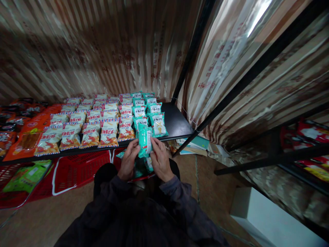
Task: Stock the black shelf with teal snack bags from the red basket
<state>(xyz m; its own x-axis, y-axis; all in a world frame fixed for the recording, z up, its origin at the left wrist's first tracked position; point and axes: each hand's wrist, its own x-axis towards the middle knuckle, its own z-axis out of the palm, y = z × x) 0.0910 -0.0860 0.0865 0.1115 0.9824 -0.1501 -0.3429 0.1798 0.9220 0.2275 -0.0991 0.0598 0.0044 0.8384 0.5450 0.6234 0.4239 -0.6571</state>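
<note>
Both hands grip one teal snack bag [144, 141], its white label strip turned up towards me. My left hand [130, 158] is closed on the bag's left edge, and my right hand [161, 158] on its right edge. Just beyond it, two columns of matching teal snack bags [157, 124] stand on a black shelf [177, 120]. To their left are rows of white and orange snack bags [109, 132] with striped edges. Below my hands, more teal bags [148, 164] lie in a red basket, partly hidden by my hands and arms.
Orange packets [29, 135] and darker packets fill the shelf's left end. Red baskets [79, 169] stand below, one holding a green packet [28, 176]. Black shelf posts [190, 51] rise at right. Books or papers [196, 144] and a white box [269, 216] are on the floor.
</note>
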